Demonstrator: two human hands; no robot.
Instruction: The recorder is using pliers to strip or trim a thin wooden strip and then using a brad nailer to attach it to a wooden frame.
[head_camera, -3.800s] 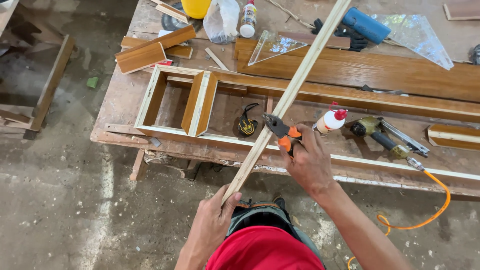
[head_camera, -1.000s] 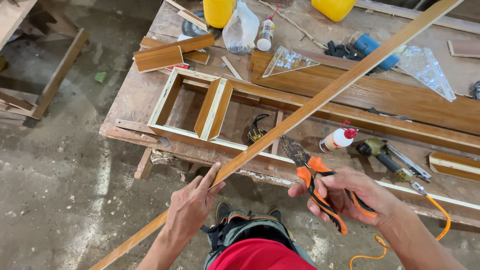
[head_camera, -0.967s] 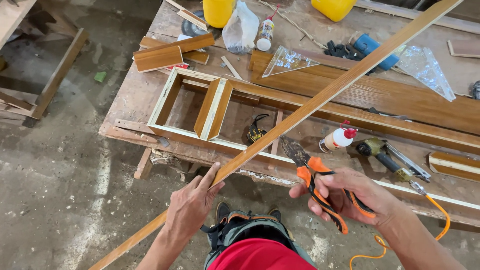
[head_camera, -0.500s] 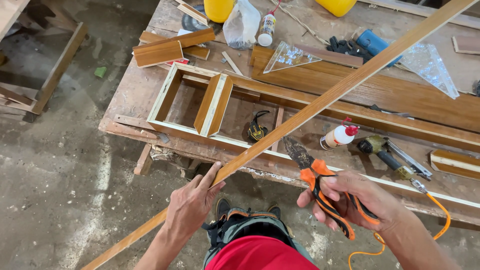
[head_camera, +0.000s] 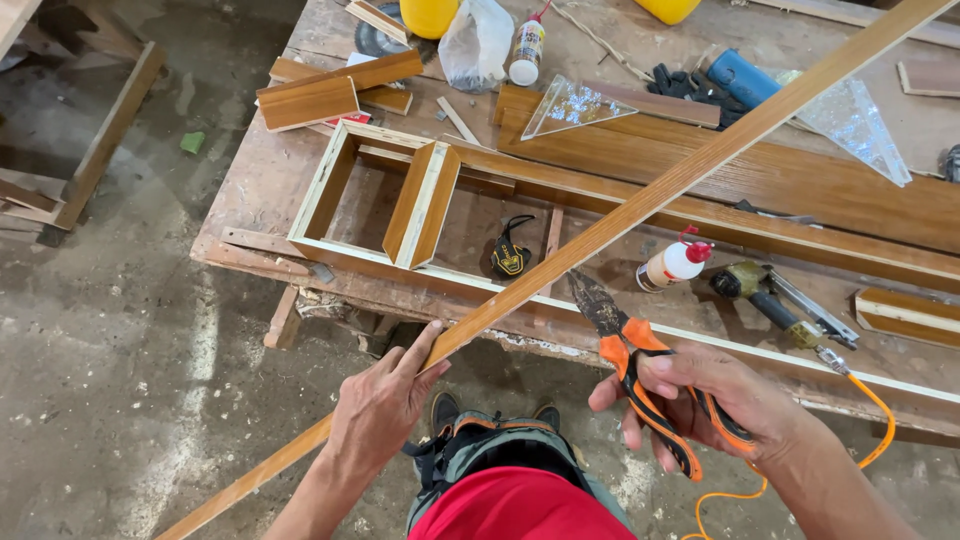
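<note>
My left hand (head_camera: 385, 405) grips a long thin wooden strip (head_camera: 640, 205) that runs diagonally from lower left, near the floor, up over the workbench to the top right corner. My right hand (head_camera: 715, 395) holds orange-and-black snips (head_camera: 630, 345), their dark blades pointing up at the strip's underside and just short of it. Both hands are in front of the bench's near edge, above my red shirt and shoes.
On the wooden workbench (head_camera: 260, 185) lie a pale-edged wooden frame with a divider (head_camera: 415, 205), a black-and-yellow tape measure (head_camera: 510, 255), a white glue bottle with red cap (head_camera: 675, 265), an air tool on an orange hose (head_camera: 775, 305), long boards, clear triangles, yellow containers. Wooden frames lie on the concrete floor at left.
The strip has swung from steep to a flatter diagonal, its lower end reaching past my left side. My right hand with the snips came off the strip and dropped to the lower right.
</note>
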